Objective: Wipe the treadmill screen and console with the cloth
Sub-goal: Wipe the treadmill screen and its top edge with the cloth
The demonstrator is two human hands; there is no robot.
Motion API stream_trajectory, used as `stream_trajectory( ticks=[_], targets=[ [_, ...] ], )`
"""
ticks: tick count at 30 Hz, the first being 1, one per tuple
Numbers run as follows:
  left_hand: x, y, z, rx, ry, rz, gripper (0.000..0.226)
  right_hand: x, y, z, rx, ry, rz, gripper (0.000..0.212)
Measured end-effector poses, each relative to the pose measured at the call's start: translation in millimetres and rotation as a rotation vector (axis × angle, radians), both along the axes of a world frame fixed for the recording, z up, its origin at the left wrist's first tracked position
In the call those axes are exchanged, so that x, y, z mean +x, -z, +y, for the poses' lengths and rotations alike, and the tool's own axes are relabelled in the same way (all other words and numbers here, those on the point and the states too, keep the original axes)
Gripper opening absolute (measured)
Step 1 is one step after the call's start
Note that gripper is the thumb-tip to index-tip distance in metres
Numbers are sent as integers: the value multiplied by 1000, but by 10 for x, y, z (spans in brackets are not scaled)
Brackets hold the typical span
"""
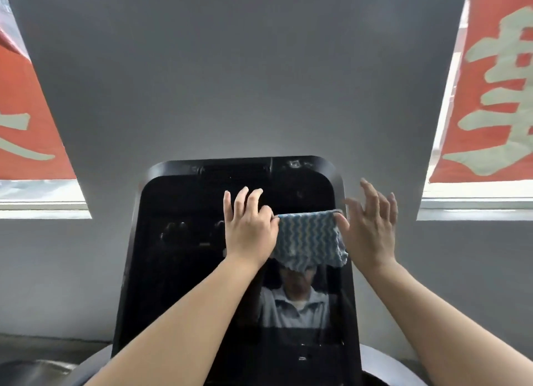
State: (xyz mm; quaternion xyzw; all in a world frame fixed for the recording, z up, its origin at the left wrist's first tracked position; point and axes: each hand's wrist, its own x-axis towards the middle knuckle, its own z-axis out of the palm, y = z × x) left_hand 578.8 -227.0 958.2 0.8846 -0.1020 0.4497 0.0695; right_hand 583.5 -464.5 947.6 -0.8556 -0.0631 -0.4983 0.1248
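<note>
Before the grey wall, the treadmill screen [202,270] stands dark and upright, w/ the cloth [310,238] stretched across its upper part. Left hand [249,227] pinches the top-left corner; right hand [370,227] pinches the top-right, other fingers spread. Step: prob. spreading the cloth before wiping. Next: press it flat on the glass, then sweep downward.

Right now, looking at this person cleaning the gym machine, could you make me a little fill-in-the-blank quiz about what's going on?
1. The cloth is stretched between ____ hands.
2. The cloth's wavy stripes are white and ____.
3. The left hand and right hand hold the cloth in front of the dark treadmill ____.
4. The banners on either side of the wall are ____ with pale characters.

Missing words: two; blue; screen; red
</note>
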Motion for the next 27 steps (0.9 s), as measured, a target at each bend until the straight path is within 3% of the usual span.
stream_trajectory(
  ticks=[3,5,8,13,16,19,27],
  targets=[
    [167,64,-131,-34,-47,78,17,-9,304,365,-145,-205,-121,23],
    [179,93,-132,-23,-41,60,18,-84,496,596,-293,-282,-49,34],
    [200,136,7,70,38,9,40,-61,605,688,-354,-168,178,65],
    [278,137,456,378,108,95,83,3,561,802,-357,-31,406,84],
    [360,159,713,544,102,234,96,38,545,870,-322,13,468,86],
    [430,241,835,584,92,341,99,32,553,909,-271,21,503,86],
    [497,346,853,512,145,271,100,-408,1140,884,-290,79,469,74]
  ],
)
